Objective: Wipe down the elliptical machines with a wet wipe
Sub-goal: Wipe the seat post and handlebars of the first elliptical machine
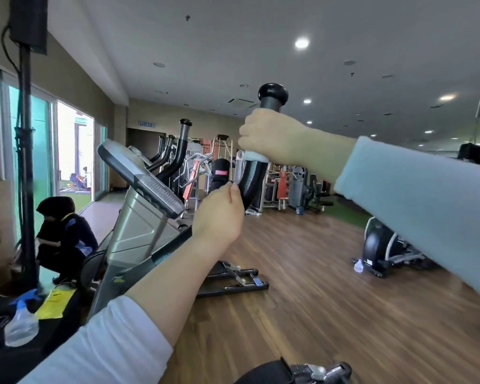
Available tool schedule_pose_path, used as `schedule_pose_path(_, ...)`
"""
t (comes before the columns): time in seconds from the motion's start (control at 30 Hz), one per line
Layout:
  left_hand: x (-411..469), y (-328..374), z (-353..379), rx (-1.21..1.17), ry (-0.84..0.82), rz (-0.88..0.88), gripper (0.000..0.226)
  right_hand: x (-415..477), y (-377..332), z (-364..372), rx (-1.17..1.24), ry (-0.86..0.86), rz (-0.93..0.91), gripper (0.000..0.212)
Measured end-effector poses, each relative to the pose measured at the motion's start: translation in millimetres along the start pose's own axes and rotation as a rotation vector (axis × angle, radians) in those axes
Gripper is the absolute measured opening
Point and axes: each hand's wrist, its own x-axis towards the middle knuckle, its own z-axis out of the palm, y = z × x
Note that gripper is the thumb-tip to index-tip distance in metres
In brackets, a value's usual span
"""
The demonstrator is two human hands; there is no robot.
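A black elliptical handle (pixel 254 178) with a round knob on top rises in the middle of the head view. My right hand (pixel 272 135) grips its upper part, with a pale wet wipe (pixel 254 156) wrapped under the fingers and showing at the hand's lower edge. Lower down, my left hand (pixel 219 214) holds the handle's curved lower part, thumb and fingers against it. The machine's grey console (pixel 139 176) tilts to the left of the handle, and its base frame (pixel 233 281) lies on the wooden floor.
A clear spray bottle (pixel 21 322) and a yellow packet (pixel 54 303) lie on a dark surface at lower left. A person in black (pixel 61 236) crouches by a black stand (pixel 27 162). Another machine (pixel 385 248) sits on the floor at right. Weight machines line the back.
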Motion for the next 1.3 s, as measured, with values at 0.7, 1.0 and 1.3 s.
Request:
schedule_pose_path(0.7, 19, 13, 1, -0.254, -0.062, 0.046, 0.031, 3, 27, 5, 0.067, 0.214, -0.087, 0.017)
schedule_pose_path(1.0, 32, 22, 13, -0.301, 0.065, 0.051, 0.039, -4, -1, 35, -0.022, 0.454, 0.204, 0.027)
schedule_pose_path(1.3, 43, 26, 15, -0.339, 0.1, -0.017, 0.041, 16, 23, -25, -0.135, -0.317, -0.052, 0.006)
